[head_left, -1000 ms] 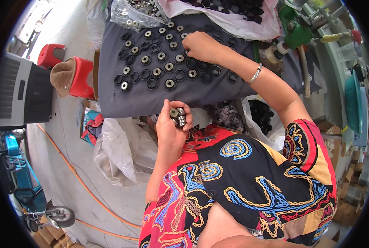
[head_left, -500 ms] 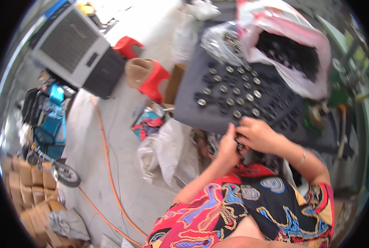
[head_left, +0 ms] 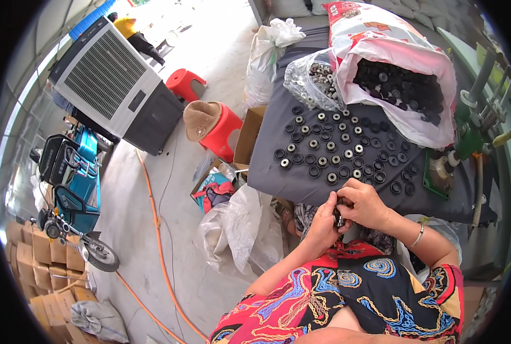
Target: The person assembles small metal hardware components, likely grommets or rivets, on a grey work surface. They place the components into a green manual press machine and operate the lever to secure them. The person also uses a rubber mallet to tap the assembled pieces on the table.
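My left hand (head_left: 323, 225) and my right hand (head_left: 362, 202) meet just off the near edge of a grey-covered table (head_left: 267, 152). Between their fingers is a short stack of small black parts (head_left: 339, 217), gripped from both sides. My fingers partly hide it. Beyond them, small black rings (head_left: 314, 171) are spread over the cloth. Several of these black pieces carry a shiny metal bearing-like insert (head_left: 332, 178) in the middle. A white and red sack (head_left: 449, 94) lies open behind them, full of loose black parts (head_left: 399, 86). Beside it, a clear plastic bag (head_left: 318, 80) holds small metal pieces.
A green metal hand press (head_left: 467, 135) stands at the table's right. Left of the table are a cardboard box (head_left: 248, 135), red stools (head_left: 221, 137) and a crumpled plastic sack (head_left: 238, 229). An orange hose (head_left: 155, 223) crosses the floor near an air cooler (head_left: 112, 80).
My view has shifted slightly and sharpened, so the table and sacks sit a little lower. Both hands stay together, and the black stack between them now shows more plainly.
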Demonstrator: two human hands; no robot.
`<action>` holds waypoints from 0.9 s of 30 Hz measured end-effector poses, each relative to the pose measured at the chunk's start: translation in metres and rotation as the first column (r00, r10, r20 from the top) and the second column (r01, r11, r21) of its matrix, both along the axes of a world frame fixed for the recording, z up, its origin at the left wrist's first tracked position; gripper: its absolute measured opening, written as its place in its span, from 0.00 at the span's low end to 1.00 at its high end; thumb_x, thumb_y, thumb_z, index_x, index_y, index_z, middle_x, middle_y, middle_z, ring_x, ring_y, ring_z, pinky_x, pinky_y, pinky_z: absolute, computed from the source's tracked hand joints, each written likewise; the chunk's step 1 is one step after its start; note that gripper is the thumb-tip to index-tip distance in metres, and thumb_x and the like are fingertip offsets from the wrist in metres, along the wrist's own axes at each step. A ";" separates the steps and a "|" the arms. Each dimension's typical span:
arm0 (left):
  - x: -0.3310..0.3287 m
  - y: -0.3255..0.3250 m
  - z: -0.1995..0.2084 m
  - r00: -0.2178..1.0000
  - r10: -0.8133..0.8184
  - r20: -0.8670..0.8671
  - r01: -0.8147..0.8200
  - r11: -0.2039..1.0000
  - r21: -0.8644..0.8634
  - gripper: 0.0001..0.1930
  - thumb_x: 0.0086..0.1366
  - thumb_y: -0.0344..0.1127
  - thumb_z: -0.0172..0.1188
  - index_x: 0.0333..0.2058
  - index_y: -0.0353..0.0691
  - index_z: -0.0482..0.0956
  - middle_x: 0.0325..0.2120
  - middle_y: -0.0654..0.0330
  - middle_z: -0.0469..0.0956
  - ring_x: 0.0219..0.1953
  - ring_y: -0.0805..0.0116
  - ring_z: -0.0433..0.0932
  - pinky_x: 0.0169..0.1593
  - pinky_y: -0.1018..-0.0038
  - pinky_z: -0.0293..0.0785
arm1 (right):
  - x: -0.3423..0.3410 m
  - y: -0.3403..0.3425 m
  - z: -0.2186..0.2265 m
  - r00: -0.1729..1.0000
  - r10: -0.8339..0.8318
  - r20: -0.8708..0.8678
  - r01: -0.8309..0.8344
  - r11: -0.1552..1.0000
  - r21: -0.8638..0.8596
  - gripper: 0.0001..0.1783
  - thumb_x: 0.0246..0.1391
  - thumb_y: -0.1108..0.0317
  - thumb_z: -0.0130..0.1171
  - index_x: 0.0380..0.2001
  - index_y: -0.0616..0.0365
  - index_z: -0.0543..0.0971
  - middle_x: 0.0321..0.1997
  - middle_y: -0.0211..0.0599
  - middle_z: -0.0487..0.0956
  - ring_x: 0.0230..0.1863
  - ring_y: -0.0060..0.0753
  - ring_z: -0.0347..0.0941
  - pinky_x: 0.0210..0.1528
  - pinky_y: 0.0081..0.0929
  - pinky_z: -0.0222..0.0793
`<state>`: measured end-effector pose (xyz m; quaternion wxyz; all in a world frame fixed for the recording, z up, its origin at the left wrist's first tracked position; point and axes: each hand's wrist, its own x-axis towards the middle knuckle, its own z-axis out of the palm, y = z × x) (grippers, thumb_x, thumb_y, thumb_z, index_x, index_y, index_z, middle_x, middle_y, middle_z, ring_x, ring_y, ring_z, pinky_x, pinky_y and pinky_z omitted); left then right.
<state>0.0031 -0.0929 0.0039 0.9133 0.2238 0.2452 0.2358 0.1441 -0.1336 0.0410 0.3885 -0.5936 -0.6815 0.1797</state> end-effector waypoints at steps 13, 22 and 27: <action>0.000 0.001 -0.001 0.999 0.030 -0.040 -0.029 1.000 0.008 0.22 0.75 0.54 0.39 0.37 0.43 0.72 0.28 0.60 0.75 0.23 0.70 0.72 0.20 0.78 0.62 | 0.012 0.006 -0.013 1.000 -0.001 0.012 -0.002 0.964 0.266 0.12 0.40 0.75 0.62 0.32 0.63 0.76 0.29 0.40 0.76 0.28 0.40 0.76 0.30 0.32 0.74; -0.003 0.011 -0.015 0.994 -0.041 0.100 0.051 0.993 -0.106 0.11 0.72 0.33 0.49 0.46 0.33 0.72 0.34 0.51 0.75 0.26 0.65 0.73 0.20 0.78 0.65 | 0.140 0.063 0.004 0.908 -0.318 0.272 0.310 0.948 0.074 0.12 0.44 0.72 0.62 0.35 0.61 0.80 0.32 0.42 0.80 0.34 0.40 0.78 0.38 0.31 0.74; -0.005 0.013 -0.011 0.991 -0.006 0.132 0.017 0.997 -0.077 0.12 0.72 0.36 0.49 0.47 0.34 0.72 0.32 0.51 0.76 0.21 0.68 0.72 0.18 0.79 0.63 | 0.145 0.082 0.003 0.871 -0.262 0.416 0.310 0.949 -0.051 0.12 0.45 0.70 0.60 0.36 0.60 0.80 0.36 0.43 0.78 0.36 0.46 0.76 0.42 0.37 0.72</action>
